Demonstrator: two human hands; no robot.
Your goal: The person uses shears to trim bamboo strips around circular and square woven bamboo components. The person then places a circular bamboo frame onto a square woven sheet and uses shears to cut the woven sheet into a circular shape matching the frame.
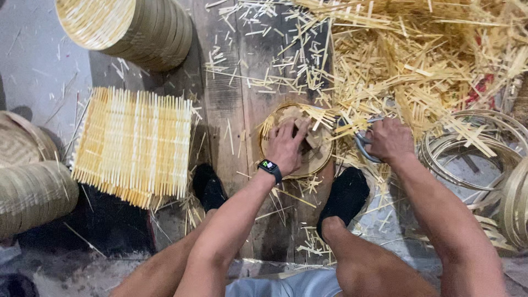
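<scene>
My left hand presses flat on a round bamboo frame with a woven slat mat inside it, lying on a dark wooden board. A black watch sits on that wrist. My right hand grips grey-handled scissors at the frame's right edge, the blades among protruding slat ends. My two feet in black socks rest just below the frame.
A woven slat mat lies to the left. Stacked round bamboo steamer trays stand at top left and far left. A heap of bamboo offcuts fills the top right. Loose bamboo hoops lie at right.
</scene>
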